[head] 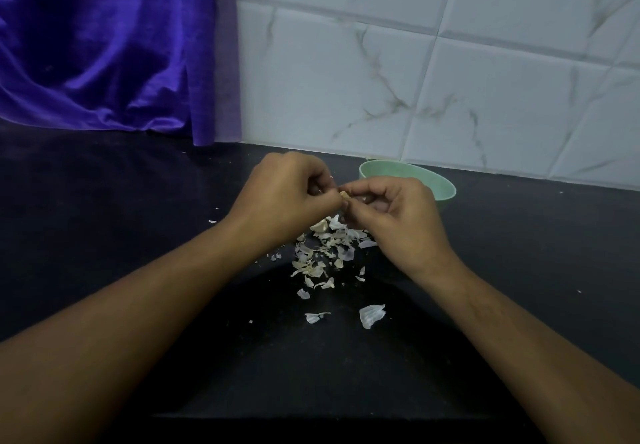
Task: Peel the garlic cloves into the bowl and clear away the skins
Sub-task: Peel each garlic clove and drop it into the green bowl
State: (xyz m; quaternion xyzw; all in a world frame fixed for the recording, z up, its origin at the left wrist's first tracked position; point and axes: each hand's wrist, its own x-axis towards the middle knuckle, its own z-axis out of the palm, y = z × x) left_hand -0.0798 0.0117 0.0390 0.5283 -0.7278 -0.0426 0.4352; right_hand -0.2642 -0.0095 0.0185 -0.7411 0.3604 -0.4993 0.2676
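My left hand (287,194) and my right hand (394,218) meet above the dark counter, and both pinch one small garlic clove (345,195) between their fingertips. Just behind my right hand stands a pale green bowl (440,184); its inside is hidden by my fingers. Under my hands lies a heap of white garlic skins (322,256), with an unpeeled piece of garlic (320,226) at its far edge. Two bigger skin flakes (371,314) lie closer to me.
The black counter (104,235) runs to a white marble-tiled wall (450,80) at the back. A purple cloth (104,45) hangs down to the counter at the back left. Tiny skin flecks (212,221) dot the counter left of my hands.
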